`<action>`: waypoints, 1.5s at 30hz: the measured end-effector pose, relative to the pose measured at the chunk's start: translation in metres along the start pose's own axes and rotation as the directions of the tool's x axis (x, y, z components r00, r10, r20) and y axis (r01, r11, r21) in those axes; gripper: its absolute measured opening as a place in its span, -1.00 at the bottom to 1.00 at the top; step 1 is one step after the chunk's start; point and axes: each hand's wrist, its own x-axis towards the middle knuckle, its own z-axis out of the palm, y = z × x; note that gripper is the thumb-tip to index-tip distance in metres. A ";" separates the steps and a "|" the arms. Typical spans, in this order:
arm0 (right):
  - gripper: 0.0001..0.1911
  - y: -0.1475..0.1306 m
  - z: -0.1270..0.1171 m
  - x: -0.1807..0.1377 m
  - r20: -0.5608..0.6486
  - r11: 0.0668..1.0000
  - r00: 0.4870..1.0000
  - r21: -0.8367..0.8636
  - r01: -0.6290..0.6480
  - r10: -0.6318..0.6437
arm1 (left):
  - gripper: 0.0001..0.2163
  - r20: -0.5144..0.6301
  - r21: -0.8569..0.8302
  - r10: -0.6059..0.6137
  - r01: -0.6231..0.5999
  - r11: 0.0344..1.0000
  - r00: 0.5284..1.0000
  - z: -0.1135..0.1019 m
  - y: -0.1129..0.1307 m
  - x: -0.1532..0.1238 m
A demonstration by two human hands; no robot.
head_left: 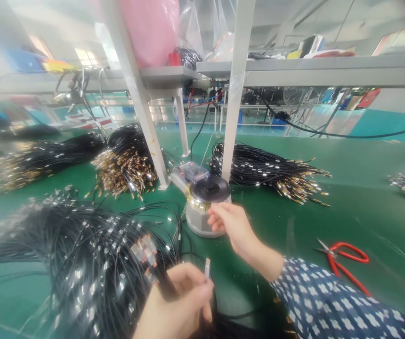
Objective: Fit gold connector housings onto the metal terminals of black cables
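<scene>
My left hand (179, 299) is closed round a bundle of black cables (165, 278), whose metal-and-orange connector ends (146, 249) stick up. Between its thumb and forefinger, one cable's silvery end (207, 267) points upward. My right hand (232, 223) reaches to the front of a round grey dispenser (198, 219) with a black disc on top. Its fingers are pinched together beside small yellowish strips (198, 205) along the dispenser's rim; whatever they grip is hidden. A large loose heap of black cables (93, 254) spreads out left of my left hand.
Red-handled cutters (344, 259) lie on the green tabletop (283, 273) at right. Further cable bundles (259, 165) lie behind the dispenser and at back left (126, 165). Pale shelf legs (238, 89) rise from the table, carrying a shelf (311, 70).
</scene>
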 end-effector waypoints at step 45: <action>-0.67 -0.027 -0.069 -0.093 0.442 0.820 0.897 -0.521 0.237 0.021 | -0.72 0.011 0.185 -0.077 0.074 0.980 0.997 0.032 0.005 -0.007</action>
